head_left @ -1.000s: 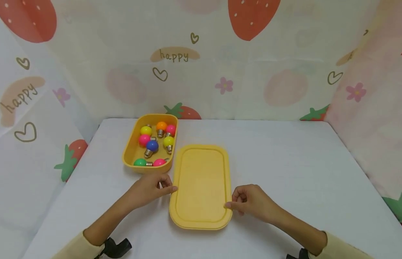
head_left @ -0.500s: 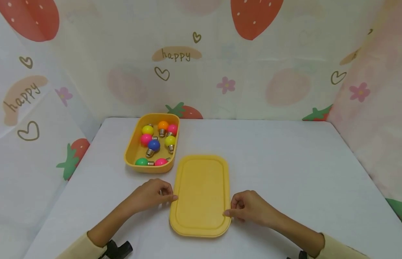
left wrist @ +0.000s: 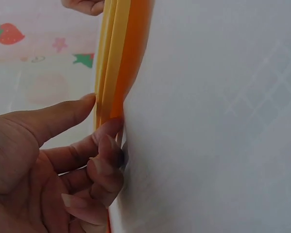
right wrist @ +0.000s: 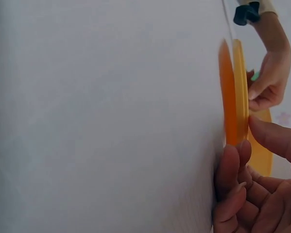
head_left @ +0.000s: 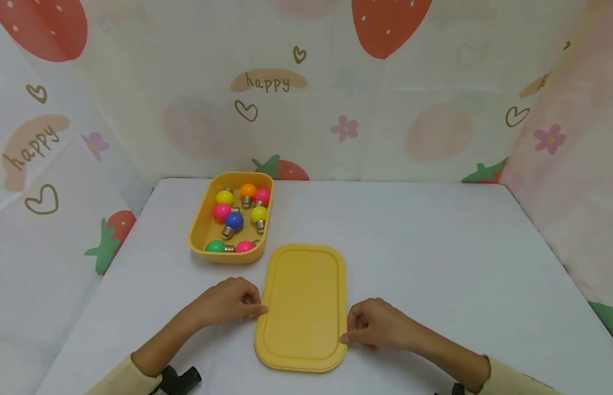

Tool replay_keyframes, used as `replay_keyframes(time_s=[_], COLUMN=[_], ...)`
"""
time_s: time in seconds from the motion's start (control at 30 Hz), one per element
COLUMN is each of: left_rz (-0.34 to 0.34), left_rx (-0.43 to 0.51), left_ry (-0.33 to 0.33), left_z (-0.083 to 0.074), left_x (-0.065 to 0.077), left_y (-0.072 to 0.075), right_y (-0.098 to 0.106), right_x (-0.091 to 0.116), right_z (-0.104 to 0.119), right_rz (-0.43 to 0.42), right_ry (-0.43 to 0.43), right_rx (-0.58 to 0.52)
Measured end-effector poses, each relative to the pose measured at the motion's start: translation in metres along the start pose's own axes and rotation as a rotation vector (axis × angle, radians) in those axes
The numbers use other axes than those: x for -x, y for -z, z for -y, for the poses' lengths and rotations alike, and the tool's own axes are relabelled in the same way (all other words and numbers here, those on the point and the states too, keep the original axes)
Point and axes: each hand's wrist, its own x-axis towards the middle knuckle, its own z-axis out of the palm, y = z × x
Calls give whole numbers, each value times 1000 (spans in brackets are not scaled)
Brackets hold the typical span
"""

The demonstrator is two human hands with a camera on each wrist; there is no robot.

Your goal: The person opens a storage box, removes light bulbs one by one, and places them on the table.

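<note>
A yellow rounded rectangular lid (head_left: 304, 307) with a raised border lies lengthwise close over the white table in the head view. My left hand (head_left: 226, 303) pinches its left edge, thumb on top and fingers beneath. On the opposite edge, a little nearer to me, my right hand (head_left: 377, 325) pinches it the same way. The left wrist view shows the lid's edge (left wrist: 117, 53) side-on between thumb and fingertips, its orange-looking underside facing the cloth. Similarly, the right wrist view has the lid's edge (right wrist: 240, 92) between thumb and curled fingers.
Behind the left hand stands a yellow box (head_left: 200, 233) holding several coloured bulbs, among them a blue bulb (head_left: 234, 221) and a green bulb (head_left: 215, 246). White cloth covers the table (head_left: 434, 247). A strawberry-print curtain (head_left: 380, 93) encloses the back and sides.
Both hands have brought the lid toward me, away from the box, keeping their grip on its edges. The box and bulbs have stayed in place.
</note>
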Motion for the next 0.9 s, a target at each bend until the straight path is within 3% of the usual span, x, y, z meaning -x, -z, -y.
replay_keyframes(time_s=[0.6,0.77,0.9], left_rz=[98,109,64], left_rx=[3,98,146], left_ry=[9,-4,-37], left_z=[3,-2,-11], left_x=[3,8,14], left_y=[11,33,61], right_y=[3,10,18], right_x=[-1,0,-1], right_z=[5,8,15], right_rz=[22,-5,-27], right_ry=[10,28,52], right_rx=[41,44,46])
